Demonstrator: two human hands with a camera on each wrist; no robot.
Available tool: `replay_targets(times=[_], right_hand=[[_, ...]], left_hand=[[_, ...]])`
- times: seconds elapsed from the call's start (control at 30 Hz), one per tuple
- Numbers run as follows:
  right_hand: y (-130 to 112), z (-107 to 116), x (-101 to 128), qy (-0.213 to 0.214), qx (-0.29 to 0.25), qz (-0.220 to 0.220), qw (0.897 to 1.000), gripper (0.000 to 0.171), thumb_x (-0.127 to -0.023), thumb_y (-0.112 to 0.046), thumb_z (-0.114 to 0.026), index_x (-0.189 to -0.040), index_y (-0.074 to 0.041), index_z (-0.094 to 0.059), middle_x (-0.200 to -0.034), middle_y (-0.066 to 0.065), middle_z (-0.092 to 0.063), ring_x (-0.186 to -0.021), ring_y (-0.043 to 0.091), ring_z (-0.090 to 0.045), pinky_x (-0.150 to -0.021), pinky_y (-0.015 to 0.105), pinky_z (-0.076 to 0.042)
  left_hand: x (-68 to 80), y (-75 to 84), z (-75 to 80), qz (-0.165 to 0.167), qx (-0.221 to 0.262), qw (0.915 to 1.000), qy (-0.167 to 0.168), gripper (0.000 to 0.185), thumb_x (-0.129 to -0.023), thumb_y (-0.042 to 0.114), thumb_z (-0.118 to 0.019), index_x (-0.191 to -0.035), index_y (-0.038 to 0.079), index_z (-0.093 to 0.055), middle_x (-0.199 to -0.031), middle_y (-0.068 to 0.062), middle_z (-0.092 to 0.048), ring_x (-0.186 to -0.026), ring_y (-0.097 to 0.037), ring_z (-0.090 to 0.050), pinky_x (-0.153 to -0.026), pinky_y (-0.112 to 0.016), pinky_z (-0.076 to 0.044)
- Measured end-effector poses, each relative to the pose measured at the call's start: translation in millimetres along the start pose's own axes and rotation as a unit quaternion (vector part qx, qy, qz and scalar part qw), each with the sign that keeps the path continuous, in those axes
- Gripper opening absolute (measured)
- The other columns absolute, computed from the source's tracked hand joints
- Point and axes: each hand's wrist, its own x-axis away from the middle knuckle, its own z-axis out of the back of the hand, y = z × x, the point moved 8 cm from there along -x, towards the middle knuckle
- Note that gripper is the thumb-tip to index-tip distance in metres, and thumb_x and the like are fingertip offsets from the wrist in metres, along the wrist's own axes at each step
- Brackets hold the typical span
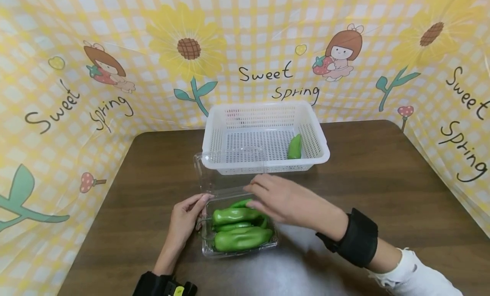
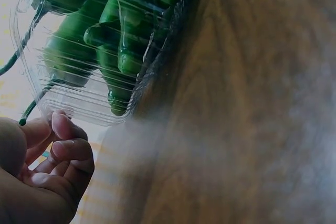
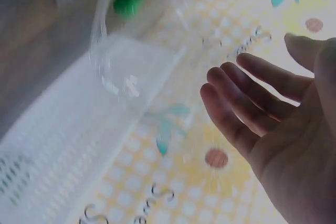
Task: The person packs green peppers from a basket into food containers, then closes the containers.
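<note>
A clear plastic clamshell box (image 1: 239, 248) sits on the brown table, its lid (image 1: 206, 172) standing open behind it. Several green peppers (image 1: 241, 238) lie inside; the left wrist view shows the peppers (image 2: 118, 40) through the ribbed wall. My left hand (image 1: 187, 215) holds the box's left edge with curled fingers (image 2: 68, 150). My right hand (image 1: 283, 198) hovers flat over the peppers, fingers (image 3: 247, 103) straight and empty. One green pepper (image 1: 294, 146) lies in the white basket (image 1: 266, 165) beyond.
The white perforated basket stands just behind the box, touching the open lid. A yellow checked cloth with sunflowers walls in the table (image 1: 383, 172) on three sides. Bare tabletop lies to the right and left of the box.
</note>
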Motion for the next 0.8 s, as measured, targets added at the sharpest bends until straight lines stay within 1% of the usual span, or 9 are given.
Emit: replay_targets(times=[0.17, 0.3, 0.37, 0.43, 0.5, 0.57, 0.67, 0.73, 0.8], right_hand=[[25, 23, -2, 0.047, 0.01, -0.013, 0.999, 0.026, -0.102, -0.018, -0.056, -0.123, -0.005, -0.062, -0.111, 0.006, -0.063, -0.1, 0.016, -0.061, -0.087, 0.029, -0.055], [46, 35, -4, 0.062, 0.012, -0.033, 0.997, 0.025, -0.098, -0.008, -0.059, -0.122, -0.002, -0.06, -0.111, 0.009, -0.063, -0.102, 0.021, -0.062, -0.09, 0.032, -0.055], [58, 41, -5, 0.063, 0.013, -0.05, 0.997, 0.025, -0.097, -0.005, -0.058, -0.122, 0.0, -0.059, -0.111, 0.011, -0.062, -0.101, 0.022, -0.061, -0.087, 0.033, -0.055], [69, 47, -6, 0.061, 0.016, -0.066, 0.996, 0.026, -0.098, -0.003, -0.055, -0.123, 0.001, -0.058, -0.111, 0.014, -0.061, -0.098, 0.023, -0.061, -0.084, 0.034, -0.055], [81, 53, -6, 0.056, 0.023, -0.088, 0.994, 0.025, -0.099, -0.004, -0.053, -0.123, 0.002, -0.058, -0.109, 0.014, -0.059, -0.088, 0.022, -0.06, -0.074, 0.032, -0.054], [92, 58, -6, 0.048, 0.032, -0.107, 0.993, 0.025, -0.101, -0.006, -0.052, -0.124, 0.001, -0.058, -0.108, 0.014, -0.058, -0.081, 0.02, -0.057, -0.067, 0.031, -0.052], [109, 62, -7, 0.028, 0.041, -0.139, 0.989, 0.025, -0.102, -0.009, -0.052, -0.124, -0.001, -0.058, -0.106, 0.012, -0.057, -0.075, 0.018, -0.052, -0.062, 0.029, -0.048], [121, 61, -8, 0.01, 0.043, -0.155, 0.987, 0.024, -0.101, -0.009, -0.052, -0.124, -0.001, -0.058, -0.105, 0.012, -0.057, -0.074, 0.018, -0.051, -0.062, 0.029, -0.047], [134, 58, -9, -0.01, 0.042, -0.176, 0.984, 0.025, -0.101, -0.009, -0.053, -0.124, -0.001, -0.058, -0.104, 0.013, -0.057, -0.069, 0.019, -0.049, -0.058, 0.029, -0.044]], left_hand=[[-0.8, 0.0, 0.2, 0.001, -0.004, 1.0, -0.001, 0.027, -0.098, 0.038, -0.061, -0.112, 0.019, -0.075, -0.066, -0.007, -0.056, -0.043, -0.017, -0.044, -0.039, -0.032, -0.043], [-0.1, 0.5, -0.1, 0.005, -0.005, 1.0, -0.001, 0.026, -0.098, 0.038, -0.061, -0.111, 0.02, -0.075, -0.066, -0.007, -0.056, -0.043, -0.016, -0.045, -0.039, -0.032, -0.043], [0.1, 0.9, -0.4, 0.007, -0.004, 1.0, 0.0, 0.026, -0.098, 0.038, -0.062, -0.111, 0.021, -0.075, -0.066, -0.006, -0.056, -0.044, -0.017, -0.045, -0.039, -0.031, -0.043], [0.3, 0.9, -0.6, 0.01, -0.002, 1.0, 0.0, 0.026, -0.097, 0.038, -0.062, -0.111, 0.021, -0.075, -0.066, -0.006, -0.056, -0.044, -0.017, -0.045, -0.039, -0.031, -0.044], [0.4, 0.6, -0.6, 0.011, -0.002, 0.9999, 0.001, 0.025, -0.097, 0.038, -0.062, -0.111, 0.02, -0.075, -0.065, -0.006, -0.056, -0.044, -0.018, -0.045, -0.039, -0.032, -0.044], [0.5, 0.4, -0.6, 0.012, -0.003, 0.9999, 0.002, 0.025, -0.097, 0.038, -0.062, -0.111, 0.021, -0.075, -0.066, -0.006, -0.056, -0.044, -0.018, -0.045, -0.039, -0.032, -0.044], [0.6, 0.4, -0.4, 0.012, -0.004, 0.9999, 0.002, 0.025, -0.097, 0.038, -0.062, -0.111, 0.021, -0.075, -0.066, -0.006, -0.056, -0.044, -0.017, -0.046, -0.039, -0.032, -0.044], [0.6, 0.3, -0.3, 0.013, -0.004, 0.9999, 0.003, 0.026, -0.097, 0.038, -0.062, -0.111, 0.021, -0.075, -0.066, -0.006, -0.056, -0.044, -0.016, -0.046, -0.039, -0.032, -0.044], [0.4, 0.0, -0.5, 0.013, -0.003, 0.9999, 0.003, 0.026, -0.097, 0.039, -0.062, -0.111, 0.02, -0.075, -0.066, -0.006, -0.056, -0.044, -0.015, -0.046, -0.039, -0.031, -0.044]])
